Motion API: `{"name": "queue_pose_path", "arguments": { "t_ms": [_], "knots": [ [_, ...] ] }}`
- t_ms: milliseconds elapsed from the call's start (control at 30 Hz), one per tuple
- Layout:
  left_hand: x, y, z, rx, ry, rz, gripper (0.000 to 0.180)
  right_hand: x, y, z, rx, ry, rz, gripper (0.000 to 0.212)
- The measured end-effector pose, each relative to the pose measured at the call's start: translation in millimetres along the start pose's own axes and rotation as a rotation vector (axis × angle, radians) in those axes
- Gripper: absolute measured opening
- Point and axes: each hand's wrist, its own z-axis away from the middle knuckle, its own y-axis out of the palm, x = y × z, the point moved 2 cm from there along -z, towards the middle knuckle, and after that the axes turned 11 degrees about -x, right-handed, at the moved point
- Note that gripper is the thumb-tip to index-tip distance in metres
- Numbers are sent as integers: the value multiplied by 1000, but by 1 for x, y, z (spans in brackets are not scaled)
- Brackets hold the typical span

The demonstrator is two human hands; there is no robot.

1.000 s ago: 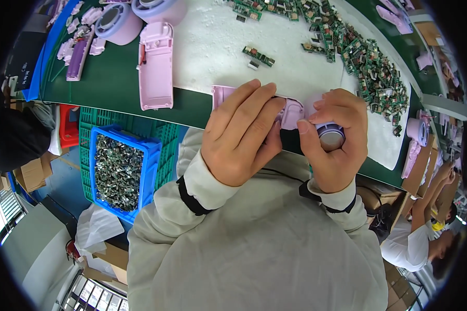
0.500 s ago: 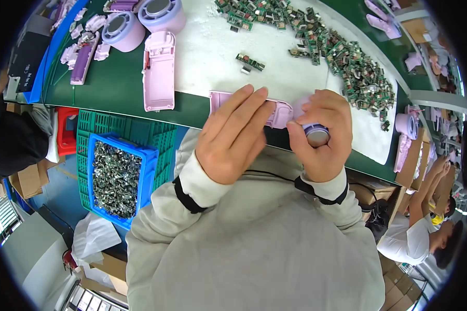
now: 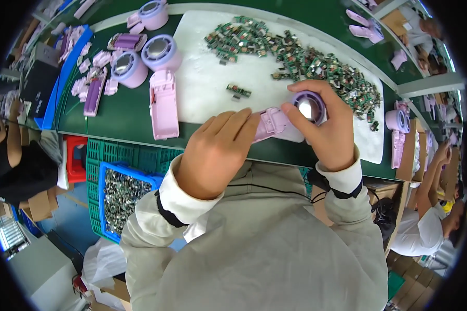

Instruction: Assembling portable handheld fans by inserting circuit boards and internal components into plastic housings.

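Observation:
My right hand grips the round purple head of a pink plastic device that resembles a handheld fan, thumb and fingers around its rim. The fingers of my left hand close over its open pink handle housing, hiding most of it. A second open pink handle lies left of my hands, joined to a purple round head. Just beyond my fingers, small green circuit boards rest on a white foam sheet.
A large heap of circuit boards covers the sheet's far right. Pink parts and a purple battery-like cylinder lie at the left of the green bench. Below the bench stands a blue bin of boards. Other people sit at both sides.
The round head has turned so its silver centre faces up, and the housing has tilted with it. My right hand has shifted its hold on the rim. The view has shifted too, showing more far bench.

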Motion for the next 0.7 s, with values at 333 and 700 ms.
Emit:
{"name": "queue_pose_path", "arguments": {
  "t_ms": [333,700],
  "knots": [
    [-13,3,-20,264,195,-169,22,14,13,43,23,-276,316,33],
    [-18,-9,-30,216,-137,179,17,-6,7,26,177,-385,332,17]
  ]
}}
